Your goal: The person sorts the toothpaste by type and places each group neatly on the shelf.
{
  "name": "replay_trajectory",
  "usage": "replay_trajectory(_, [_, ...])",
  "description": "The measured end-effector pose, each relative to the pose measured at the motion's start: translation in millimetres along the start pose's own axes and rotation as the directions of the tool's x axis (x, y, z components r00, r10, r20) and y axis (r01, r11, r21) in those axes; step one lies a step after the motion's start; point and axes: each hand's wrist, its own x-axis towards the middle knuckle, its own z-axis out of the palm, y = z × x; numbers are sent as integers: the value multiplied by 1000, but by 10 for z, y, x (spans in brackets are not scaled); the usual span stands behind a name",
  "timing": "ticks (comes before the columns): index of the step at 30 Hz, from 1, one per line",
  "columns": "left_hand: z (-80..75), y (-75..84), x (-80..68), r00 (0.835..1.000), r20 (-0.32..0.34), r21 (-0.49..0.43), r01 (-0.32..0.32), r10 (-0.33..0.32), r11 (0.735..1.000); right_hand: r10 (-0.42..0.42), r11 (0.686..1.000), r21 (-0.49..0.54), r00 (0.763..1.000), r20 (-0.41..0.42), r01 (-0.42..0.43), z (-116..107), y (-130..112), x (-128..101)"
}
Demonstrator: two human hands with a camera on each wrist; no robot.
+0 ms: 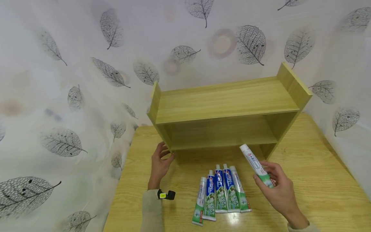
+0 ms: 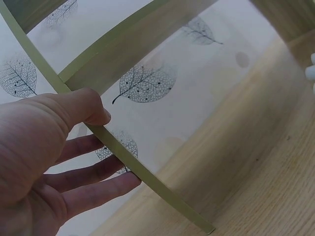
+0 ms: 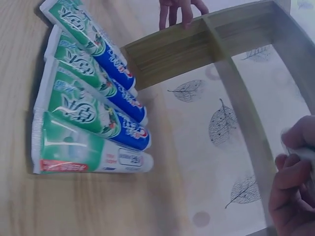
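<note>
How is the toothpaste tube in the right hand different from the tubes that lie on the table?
The held tube is lifted and tilted in the right hand; the five tubes in the row lie flat on the table. The held tube is alone; the row tubes lie side by side. All have white caps pointing toward the shelf.

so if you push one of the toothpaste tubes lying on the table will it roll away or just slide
The toothpaste tubes would probably slide, not roll: their crimped ends lie flat on the wooden table. The glossy skin looks fairly slippery. The body likely dents under pressure, though the tube in the right hand stays straight.
</note>
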Motion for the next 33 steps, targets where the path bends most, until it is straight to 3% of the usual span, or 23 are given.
replay_trajectory(5, [-6,3,5,1000,-1,2,-4,4,1000,-164,986,26,984,-67,166,-57,-102,130])
replay_trajectory(9, [-6,-7,9,1000,-4,-3,-8,8,1000,-235,969,57,965,-117,242,-109,-205,268])
replay_trajectory(12, [-4,-22,12,1000,-3,-5,-15,15,1000,-290,947,81,938,-190,309,-135,-289,365])
replay_trajectory(15, [-4,-33,13,1000,-1,-7,-20,20,1000,-342,916,107,891,-299,388,-134,-397,464])
replay_trajectory(19, [-7,-41,14,1000,-4,-7,-23,23,1000,-348,886,149,841,-415,440,-101,-587,615])
replay_trajectory(30, [-9,-52,16,1000,2,-28,0,0,1000,-324,872,140,766,-555,470,29,-872,954])
replay_trajectory(33, [0,-57,10,1000,3,-39,12,-12,999,-331,874,120,758,-561,471,21,-948,1064])
